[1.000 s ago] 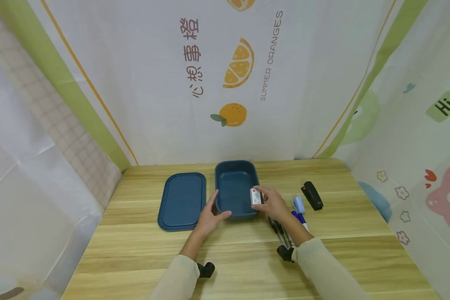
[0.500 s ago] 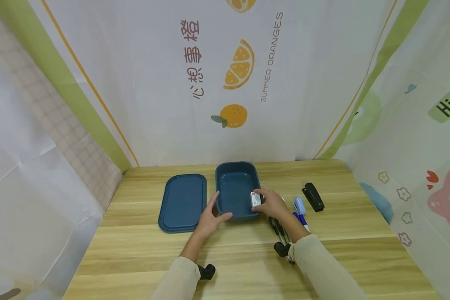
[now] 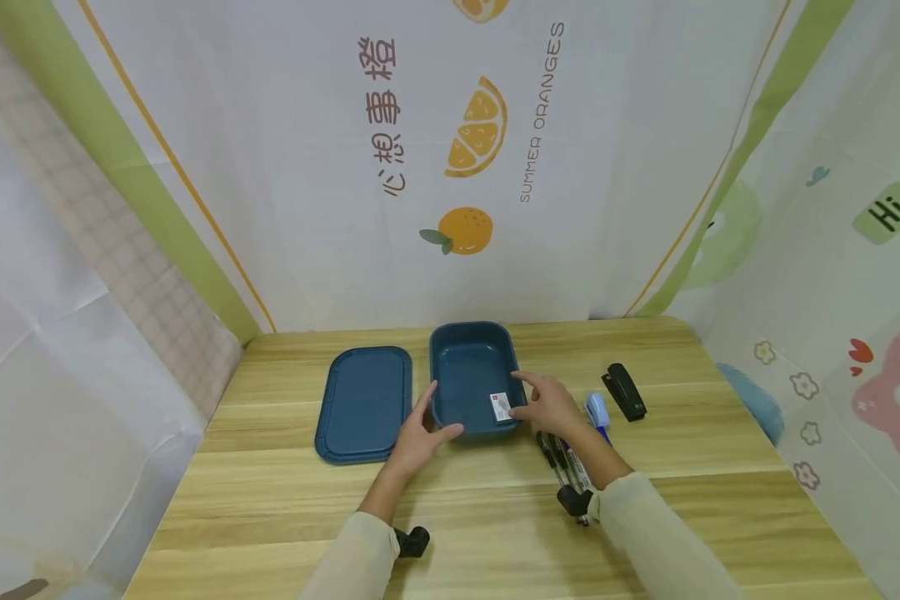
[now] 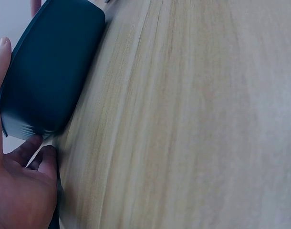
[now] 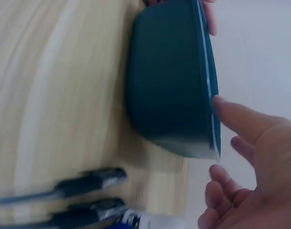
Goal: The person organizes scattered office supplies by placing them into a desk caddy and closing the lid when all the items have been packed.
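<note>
A small white box with a red mark (image 3: 500, 407) lies inside the deep blue plastic container (image 3: 468, 333), by its near right corner. My right hand (image 3: 551, 407) is at the container's right side, fingers spread apart, with its thumb tip beside the small box. In the right wrist view, the thumb (image 5: 236, 112) reaches the container's rim. At the near left corner, my left hand (image 3: 417, 440) rests against the container, thumb along the near side and fingers along the left. The left wrist view shows fingertips (image 4: 36, 140) touching the container wall.
The blue lid (image 3: 366, 404) lies flat left of the container. Several pens (image 3: 558, 462), partly under my right forearm, lie on the wooden table (image 3: 480, 533). A light blue clip-like object (image 3: 597, 408) and a black stapler (image 3: 625, 391) lie farther right. A printed curtain (image 3: 307, 250) hangs behind.
My right hand has lowered the small white box into the container and let go of it, its fingers now spread. The left hand has stayed at the container's corner.
</note>
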The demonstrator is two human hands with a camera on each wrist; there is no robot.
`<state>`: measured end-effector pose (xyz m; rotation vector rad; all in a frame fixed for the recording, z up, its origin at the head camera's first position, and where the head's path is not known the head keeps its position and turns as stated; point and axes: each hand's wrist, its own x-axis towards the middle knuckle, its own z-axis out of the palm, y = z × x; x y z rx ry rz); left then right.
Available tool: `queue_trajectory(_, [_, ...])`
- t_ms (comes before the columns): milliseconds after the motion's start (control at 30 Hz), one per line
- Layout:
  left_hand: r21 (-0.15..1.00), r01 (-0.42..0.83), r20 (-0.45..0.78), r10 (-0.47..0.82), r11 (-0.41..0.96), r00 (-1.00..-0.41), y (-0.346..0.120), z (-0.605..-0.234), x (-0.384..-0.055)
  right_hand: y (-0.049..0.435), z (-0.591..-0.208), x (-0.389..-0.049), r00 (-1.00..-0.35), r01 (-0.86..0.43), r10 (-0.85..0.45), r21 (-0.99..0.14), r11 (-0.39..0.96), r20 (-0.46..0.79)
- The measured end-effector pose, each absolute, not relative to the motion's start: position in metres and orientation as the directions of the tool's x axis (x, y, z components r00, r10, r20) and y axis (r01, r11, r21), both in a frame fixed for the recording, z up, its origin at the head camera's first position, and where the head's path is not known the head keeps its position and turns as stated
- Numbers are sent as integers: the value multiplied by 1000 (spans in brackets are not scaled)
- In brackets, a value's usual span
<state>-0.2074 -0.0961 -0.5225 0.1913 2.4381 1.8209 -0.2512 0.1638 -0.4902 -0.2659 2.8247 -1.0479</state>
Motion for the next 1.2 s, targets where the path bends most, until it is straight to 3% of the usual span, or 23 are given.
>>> queue_trajectory(500, [955,26,-12,127,296,-992,-97,-542,-216,195,-505,-234,-933,-351,-298,-688,635,201])
queue_trajectory(1200, [955,19,-22,136,297,-991,-98,-543,-216,232,-528,-210,-925,-365,-316,-716,595,210])
